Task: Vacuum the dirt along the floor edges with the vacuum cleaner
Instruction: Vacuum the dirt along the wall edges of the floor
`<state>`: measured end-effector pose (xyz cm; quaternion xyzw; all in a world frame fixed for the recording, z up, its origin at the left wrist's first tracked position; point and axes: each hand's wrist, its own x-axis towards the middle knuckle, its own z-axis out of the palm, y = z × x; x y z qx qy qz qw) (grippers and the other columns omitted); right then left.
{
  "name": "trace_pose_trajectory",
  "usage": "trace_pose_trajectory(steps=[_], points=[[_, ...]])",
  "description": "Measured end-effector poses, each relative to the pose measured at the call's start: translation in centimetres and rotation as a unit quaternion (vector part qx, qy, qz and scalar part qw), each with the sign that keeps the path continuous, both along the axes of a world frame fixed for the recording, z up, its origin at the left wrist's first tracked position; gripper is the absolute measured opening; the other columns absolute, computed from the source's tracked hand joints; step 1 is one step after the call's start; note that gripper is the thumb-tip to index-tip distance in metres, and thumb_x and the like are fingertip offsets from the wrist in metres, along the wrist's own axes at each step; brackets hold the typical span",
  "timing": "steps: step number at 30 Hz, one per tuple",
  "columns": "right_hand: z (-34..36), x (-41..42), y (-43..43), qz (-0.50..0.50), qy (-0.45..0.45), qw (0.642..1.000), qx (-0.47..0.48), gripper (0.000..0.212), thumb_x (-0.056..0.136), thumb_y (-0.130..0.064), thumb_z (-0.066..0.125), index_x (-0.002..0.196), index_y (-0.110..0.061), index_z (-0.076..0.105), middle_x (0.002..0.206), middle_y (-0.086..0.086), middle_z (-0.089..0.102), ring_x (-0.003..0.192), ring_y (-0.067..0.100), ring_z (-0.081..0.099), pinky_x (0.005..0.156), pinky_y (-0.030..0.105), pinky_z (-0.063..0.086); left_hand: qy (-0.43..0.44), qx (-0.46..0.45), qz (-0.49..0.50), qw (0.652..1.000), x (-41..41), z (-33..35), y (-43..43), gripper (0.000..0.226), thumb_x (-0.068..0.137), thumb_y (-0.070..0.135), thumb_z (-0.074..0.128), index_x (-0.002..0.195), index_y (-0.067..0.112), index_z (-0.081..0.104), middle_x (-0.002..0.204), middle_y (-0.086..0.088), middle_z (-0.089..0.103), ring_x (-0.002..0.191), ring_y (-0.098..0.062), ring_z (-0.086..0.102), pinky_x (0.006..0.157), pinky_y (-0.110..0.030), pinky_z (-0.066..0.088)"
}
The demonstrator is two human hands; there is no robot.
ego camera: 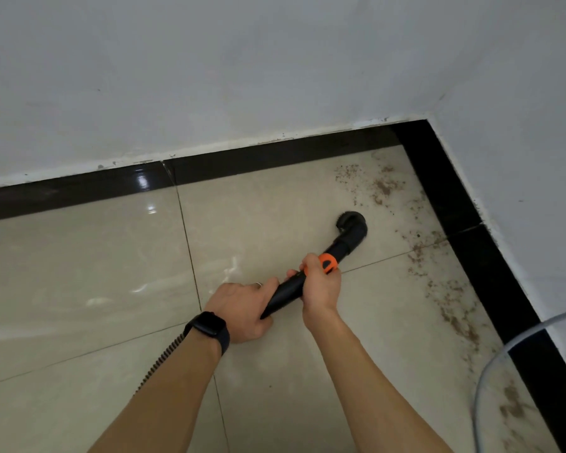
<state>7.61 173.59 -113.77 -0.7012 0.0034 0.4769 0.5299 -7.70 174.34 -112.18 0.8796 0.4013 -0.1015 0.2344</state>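
1. Broadly, a pale grey wall [209,76] fills the far side and the right side, meeting in a corner at the upper right
2. Cream glossy floor [79,273] tiles run up to it, edged by a black skirting strip [275,155] along both walls
3. Brown dirt [383,188] lies scattered in the far right corner of the floor and down its right edge, beside the skirting
4. A clear tube [490,361] arcs across the floor's near right corner
5. The black vacuum wand [288,289] slants from the hands toward that dirty corner; its bent round nozzle [352,223] rests on the tile just short of the dirt, ahead and right of both grips
6. The left hand [242,308] wraps around the wand's near end, and the right hand [319,289] grips it farther forward, fingers curled over the top, touching the orange collar [328,263]
7. A ribbed black hose [164,361] trails back under the left forearm
8. A dark watch [209,325] sits on the left wrist, its face blank
9. A ring [258,284] shows on a left finger
10. A tiny pale mark on the wand by the right thumb is too small to read
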Motion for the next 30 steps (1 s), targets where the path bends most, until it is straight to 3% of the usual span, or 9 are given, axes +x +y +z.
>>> trace_pose_trajectory(steps=[9, 21, 30], points=[[0.4, 6.8, -0.4, -0.003, 0.011, 1.000, 0.024, 0.012, 0.090, -0.001, 0.059, 0.085, -0.008, 0.050, 0.066, 0.005, 0.052, 0.054, 0.022, 0.061, 0.073, 0.043, 0.053, 0.002, 0.010, -0.022, 1.000, 7.0, -0.3, 0.0, 0.044, 0.091, 0.040, 0.050, 0.127, 0.023, 0.031, 0.106, -0.003, 0.064, 0.085, -0.032, 0.065, 0.064, -0.033, 0.037], [0.7, 6.6, 2.3, 0.042, 0.037, 0.998, 0.036, 0.014, 0.089, -0.001, 0.059, 0.083, -0.010, 0.049, 0.064, 0.002, 0.051, 0.053, 0.021, 0.059, 0.068, 0.041, 0.053, -0.008, 0.033, 0.040, 0.999, 7.0, -0.5, 0.9, 0.039, 0.090, 0.039, 0.049, 0.121, 0.022, 0.034, 0.099, 0.000, 0.065, 0.079, -0.029, 0.064, 0.061, -0.030, 0.036], [0.5, 6.3, 3.9, 0.072, 0.038, 0.996, 0.039, 0.011, 0.088, -0.004, 0.060, 0.083, -0.009, 0.052, 0.064, 0.002, 0.054, 0.056, 0.021, 0.061, 0.073, 0.044, 0.054, -0.016, 0.034, 0.069, 0.997, 6.6, -0.7, 2.0, 0.038, 0.090, 0.041, 0.049, 0.120, 0.023, 0.035, 0.098, 0.001, 0.065, 0.078, -0.028, 0.064, 0.061, -0.031, 0.037]])
